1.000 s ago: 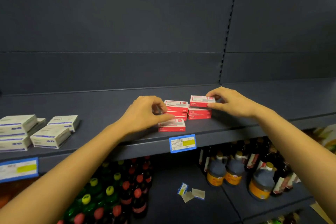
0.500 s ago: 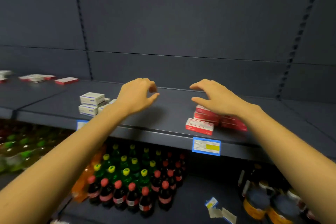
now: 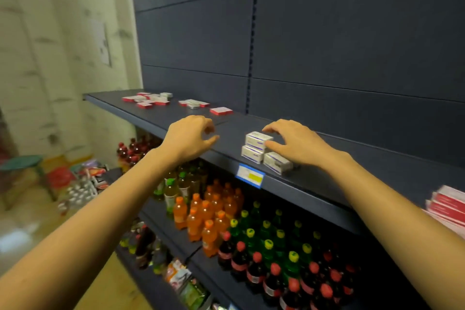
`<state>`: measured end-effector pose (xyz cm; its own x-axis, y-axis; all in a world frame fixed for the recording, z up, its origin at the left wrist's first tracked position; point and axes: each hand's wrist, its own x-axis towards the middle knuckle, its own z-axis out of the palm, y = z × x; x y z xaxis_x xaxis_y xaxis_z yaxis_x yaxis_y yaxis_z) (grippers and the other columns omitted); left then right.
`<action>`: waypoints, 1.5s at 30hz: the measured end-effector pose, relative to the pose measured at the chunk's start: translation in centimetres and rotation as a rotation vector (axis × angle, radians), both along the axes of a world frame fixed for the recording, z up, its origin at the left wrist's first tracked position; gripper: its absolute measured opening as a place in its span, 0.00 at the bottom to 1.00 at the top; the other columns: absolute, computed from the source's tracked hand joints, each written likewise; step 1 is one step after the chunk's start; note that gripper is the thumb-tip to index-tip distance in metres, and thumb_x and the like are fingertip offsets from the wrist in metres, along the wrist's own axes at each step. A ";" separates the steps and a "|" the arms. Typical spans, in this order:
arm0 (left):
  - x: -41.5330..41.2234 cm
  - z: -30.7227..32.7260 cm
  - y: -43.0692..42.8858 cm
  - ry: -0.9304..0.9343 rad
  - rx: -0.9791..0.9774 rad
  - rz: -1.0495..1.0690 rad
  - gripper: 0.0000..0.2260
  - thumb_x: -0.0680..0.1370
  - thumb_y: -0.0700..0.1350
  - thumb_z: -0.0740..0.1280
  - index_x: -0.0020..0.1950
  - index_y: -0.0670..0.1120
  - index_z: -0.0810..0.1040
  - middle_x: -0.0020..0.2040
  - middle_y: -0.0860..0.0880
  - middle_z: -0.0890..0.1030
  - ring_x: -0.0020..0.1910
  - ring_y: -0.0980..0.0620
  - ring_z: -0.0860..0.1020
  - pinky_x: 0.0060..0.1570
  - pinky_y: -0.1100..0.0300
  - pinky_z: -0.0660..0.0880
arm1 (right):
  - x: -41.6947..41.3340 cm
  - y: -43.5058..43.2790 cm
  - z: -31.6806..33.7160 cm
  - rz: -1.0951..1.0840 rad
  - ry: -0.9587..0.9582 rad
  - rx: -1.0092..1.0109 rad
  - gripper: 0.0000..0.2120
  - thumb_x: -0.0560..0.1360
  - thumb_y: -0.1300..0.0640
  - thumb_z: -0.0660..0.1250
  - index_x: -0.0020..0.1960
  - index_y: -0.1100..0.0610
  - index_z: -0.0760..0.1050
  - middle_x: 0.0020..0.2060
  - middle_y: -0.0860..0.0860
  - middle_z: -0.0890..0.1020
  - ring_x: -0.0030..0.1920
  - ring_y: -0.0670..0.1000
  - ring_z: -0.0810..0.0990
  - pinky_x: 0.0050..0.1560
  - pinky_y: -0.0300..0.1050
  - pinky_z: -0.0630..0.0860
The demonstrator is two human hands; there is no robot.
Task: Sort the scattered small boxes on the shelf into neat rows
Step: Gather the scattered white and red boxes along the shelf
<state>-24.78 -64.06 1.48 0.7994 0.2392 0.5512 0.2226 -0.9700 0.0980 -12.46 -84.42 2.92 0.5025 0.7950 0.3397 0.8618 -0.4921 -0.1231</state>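
Now onto the white boxes

Right hand [image 3: 299, 145] is spread open over the white boxes [image 3: 264, 152], thumb touching the top one, nothing gripped yet. Left hand [image 3: 190, 137] hovers loosely curled and empty above the shelf [image 3: 314, 191]. A second ago both hands were squaring up the stacked red boxes [image 3: 448, 205], which now sit at the far right edge; that group looks finished. Scattered red and white boxes [image 3: 153, 100] remain untidy at the shelf's far left end, so much sorting is left.
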 end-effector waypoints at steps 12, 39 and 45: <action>-1.8 0.7 17.2 0.065 -0.010 -0.039 0.15 0.76 0.54 0.62 0.56 0.46 0.76 0.56 0.48 0.79 0.53 0.52 0.76 0.47 0.60 0.71 | -0.7 18.3 -0.4 -0.015 0.056 0.023 0.19 0.77 0.50 0.61 0.66 0.52 0.69 0.65 0.49 0.74 0.64 0.51 0.72 0.64 0.52 0.71; 19.2 0.7 34.6 0.092 0.038 -0.293 0.13 0.76 0.53 0.62 0.55 0.47 0.77 0.55 0.48 0.80 0.52 0.47 0.78 0.44 0.59 0.68 | 18.7 36.0 -2.4 -0.514 0.184 -0.080 0.24 0.73 0.48 0.66 0.64 0.60 0.70 0.62 0.57 0.74 0.60 0.58 0.74 0.60 0.53 0.72; 24.2 0.5 36.1 0.115 0.029 -0.371 0.13 0.76 0.53 0.62 0.55 0.47 0.77 0.55 0.48 0.80 0.52 0.47 0.77 0.47 0.56 0.72 | 21.9 37.6 -3.6 -0.571 0.255 -0.183 0.27 0.72 0.43 0.67 0.64 0.58 0.68 0.61 0.55 0.69 0.59 0.56 0.72 0.60 0.53 0.72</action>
